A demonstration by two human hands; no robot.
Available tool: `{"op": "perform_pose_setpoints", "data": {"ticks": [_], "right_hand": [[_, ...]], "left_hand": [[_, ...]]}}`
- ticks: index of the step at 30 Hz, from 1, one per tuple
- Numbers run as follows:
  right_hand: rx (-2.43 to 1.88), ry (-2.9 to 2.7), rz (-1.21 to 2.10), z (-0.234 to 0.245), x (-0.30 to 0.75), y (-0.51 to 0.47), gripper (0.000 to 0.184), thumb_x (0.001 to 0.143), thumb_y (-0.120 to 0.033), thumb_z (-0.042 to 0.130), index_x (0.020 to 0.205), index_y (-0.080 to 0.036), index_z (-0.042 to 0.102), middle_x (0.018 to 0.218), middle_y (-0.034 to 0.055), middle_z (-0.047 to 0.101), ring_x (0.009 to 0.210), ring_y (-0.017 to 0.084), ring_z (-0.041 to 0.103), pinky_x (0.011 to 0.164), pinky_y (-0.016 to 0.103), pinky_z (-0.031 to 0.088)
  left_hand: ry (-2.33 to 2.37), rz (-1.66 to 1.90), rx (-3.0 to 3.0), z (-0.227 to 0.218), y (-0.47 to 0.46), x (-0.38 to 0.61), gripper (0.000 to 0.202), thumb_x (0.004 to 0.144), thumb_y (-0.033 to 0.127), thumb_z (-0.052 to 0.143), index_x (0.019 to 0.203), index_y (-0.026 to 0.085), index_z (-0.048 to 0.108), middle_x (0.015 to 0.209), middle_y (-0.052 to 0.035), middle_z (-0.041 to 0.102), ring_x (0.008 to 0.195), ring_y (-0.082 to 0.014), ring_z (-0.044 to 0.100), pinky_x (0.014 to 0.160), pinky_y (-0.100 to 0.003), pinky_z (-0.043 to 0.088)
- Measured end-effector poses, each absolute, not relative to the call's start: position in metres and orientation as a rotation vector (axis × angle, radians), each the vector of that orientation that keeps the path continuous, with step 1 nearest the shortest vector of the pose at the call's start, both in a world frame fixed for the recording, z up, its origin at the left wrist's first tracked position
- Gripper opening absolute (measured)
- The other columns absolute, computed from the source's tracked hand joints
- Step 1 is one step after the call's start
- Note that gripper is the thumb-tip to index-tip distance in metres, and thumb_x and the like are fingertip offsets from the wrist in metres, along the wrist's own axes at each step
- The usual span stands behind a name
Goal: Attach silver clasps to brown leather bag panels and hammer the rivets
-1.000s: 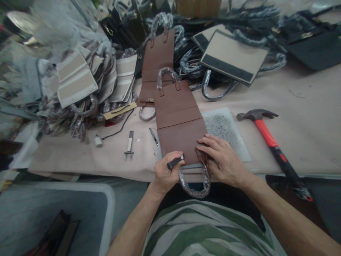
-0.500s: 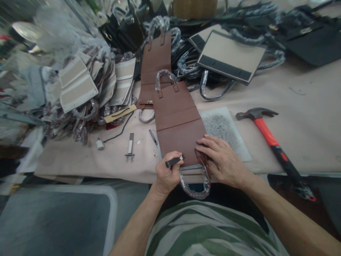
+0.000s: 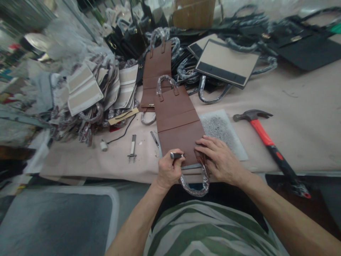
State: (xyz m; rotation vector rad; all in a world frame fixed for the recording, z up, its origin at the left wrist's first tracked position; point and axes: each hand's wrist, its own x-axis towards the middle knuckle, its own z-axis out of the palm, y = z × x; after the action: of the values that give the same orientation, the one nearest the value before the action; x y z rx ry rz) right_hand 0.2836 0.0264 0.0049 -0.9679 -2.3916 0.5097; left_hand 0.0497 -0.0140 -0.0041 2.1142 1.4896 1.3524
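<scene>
- Two hands meet at the near end of a brown leather panel (image 3: 179, 137): the left hand's (image 3: 168, 170) fingers are clamped round a dark tool (image 3: 176, 155); the right hand (image 3: 218, 161) lays slightly parted fingers on the five o'clock corner, thumb grip unclear.
- Probably tool work on the leather, calling for a steady tip and a flat panel.
- At six o'clock a wrapped handle (image 3: 195, 192) overhangs the table's (image 3: 298, 142) near edge.
- A speckled slab (image 3: 221, 129) seems partly under the panel; some bare tabletop separates it from a hammer (image 3: 263, 133) at three o'clock.
- At nine o'clock, a forked tool (image 3: 133, 146).
</scene>
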Motion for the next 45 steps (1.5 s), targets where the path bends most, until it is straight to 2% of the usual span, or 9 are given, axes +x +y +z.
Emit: {"op": "perform_pose_setpoints", "data": {"ticks": [10, 16, 19, 21, 26, 29, 34, 40, 45], "right_hand": [[-0.956, -2.231, 0.528, 0.012, 0.295, 0.030, 0.041, 0.086, -0.016, 0.051, 0.126, -0.020, 0.062, 0.137, 0.0141, 0.059, 0.131, 0.029, 0.054, 0.107, 0.051, 0.048], [-1.682, -1.950, 0.056, 0.037, 0.358, 0.042, 0.027, 0.085, -0.027, 0.059, 0.108, -0.015, 0.065, 0.111, 0.0228, 0.063, 0.106, 0.038, 0.061, 0.091, 0.053, 0.048], [-2.030, -1.745, 0.403, 0.038, 0.389, 0.050, 0.014, 0.072, -0.028, 0.069, 0.079, -0.022, 0.059, 0.075, 0.0114, 0.055, 0.070, 0.028, 0.056, 0.063, 0.043, 0.042], [-2.101, -1.558, 0.716, 0.039, 0.400, 0.056, 0.022, 0.065, -0.028, 0.072, 0.068, -0.025, 0.050, 0.061, 0.0031, 0.044, 0.057, 0.021, 0.046, 0.053, 0.037, 0.036], [-1.903, -1.353, 1.292, 0.067, 0.387, 0.053, 0.020, 0.066, -0.034, 0.063, 0.071, -0.025, 0.046, 0.059, -0.0026, 0.042, 0.048, 0.013, 0.041, 0.044, 0.027, 0.038], [-1.726, -1.115, 1.496, 0.109, 0.358, 0.034, 0.028, 0.076, -0.046, 0.062, 0.078, -0.025, 0.044, 0.057, -0.0066, 0.037, 0.042, 0.010, 0.034, 0.039, 0.022, 0.029], [-1.421, -1.772, 0.815, 0.169, 0.307, 0.005, 0.038, 0.095, -0.061, 0.046, 0.093, -0.024, 0.054, 0.059, -0.0030, 0.049, 0.048, 0.015, 0.048, 0.046, 0.027, 0.035], [-1.332, -2.506, 0.282, 0.165, 0.289, 0.008, 0.037, 0.098, -0.048, 0.033, 0.072, -0.025, 0.045, 0.050, -0.0015, 0.044, 0.039, 0.013, 0.027, 0.047, 0.032, 0.014], [-1.449, -2.014, 0.046, 0.212, 0.284, -0.001, 0.041, 0.099, -0.059, 0.035, 0.080, -0.027, 0.050, 0.057, 0.0007, 0.048, 0.048, 0.016, 0.041, 0.053, 0.032, 0.029]], "left_hand": [[1.451, 1.249, 2.000, 0.000, -0.009, 0.050, 0.008, 0.091, 0.020, 0.057, 0.094, 0.019, 0.064, 0.081, -0.0024, 0.071, 0.068, -0.0139, 0.068, 0.066, -0.022, 0.055], [1.401, 1.295, 1.932, -0.002, -0.009, 0.055, 0.008, 0.090, 0.018, 0.056, 0.094, 0.018, 0.062, 0.080, -0.0017, 0.067, 0.067, -0.0135, 0.065, 0.068, -0.023, 0.053], [1.399, 1.321, 1.867, -0.005, -0.009, 0.056, 0.007, 0.089, 0.016, 0.057, 0.093, 0.019, 0.062, 0.079, -0.0015, 0.066, 0.069, -0.0141, 0.064, 0.069, -0.024, 0.053], [1.402, 1.326, 1.857, -0.007, -0.008, 0.056, 0.006, 0.088, 0.016, 0.058, 0.092, 0.019, 0.062, 0.080, -0.0021, 0.067, 0.071, -0.0154, 0.065, 0.071, -0.025, 0.053], [1.397, 1.310, 1.849, -0.008, -0.007, 0.056, 0.007, 0.087, 0.015, 0.059, 0.092, 0.019, 0.061, 0.080, -0.0027, 0.068, 0.074, -0.0171, 0.065, 0.074, -0.028, 0.053], [1.378, 1.298, 1.840, -0.009, -0.006, 0.056, 0.007, 0.087, 0.013, 0.059, 0.092, 0.019, 0.061, 0.080, -0.0025, 0.067, 0.074, -0.0169, 0.065, 0.074, -0.027, 0.052], [1.376, 1.281, 1.862, -0.009, -0.005, 0.055, 0.007, 0.088, 0.013, 0.058, 0.091, 0.018, 0.061, 0.083, -0.0035, 0.067, 0.077, -0.0173, 0.064, 0.075, -0.028, 0.052], [1.410, 1.230, 1.878, -0.009, -0.005, 0.056, 0.008, 0.088, 0.013, 0.057, 0.091, 0.019, 0.060, 0.080, -0.0026, 0.065, 0.075, -0.0169, 0.063, 0.073, -0.027, 0.051], [1.375, 1.257, 1.931, -0.009, -0.005, 0.055, 0.008, 0.087, 0.014, 0.057, 0.092, 0.019, 0.061, 0.083, -0.0040, 0.067, 0.078, -0.0182, 0.064, 0.077, -0.029, 0.053]]}}
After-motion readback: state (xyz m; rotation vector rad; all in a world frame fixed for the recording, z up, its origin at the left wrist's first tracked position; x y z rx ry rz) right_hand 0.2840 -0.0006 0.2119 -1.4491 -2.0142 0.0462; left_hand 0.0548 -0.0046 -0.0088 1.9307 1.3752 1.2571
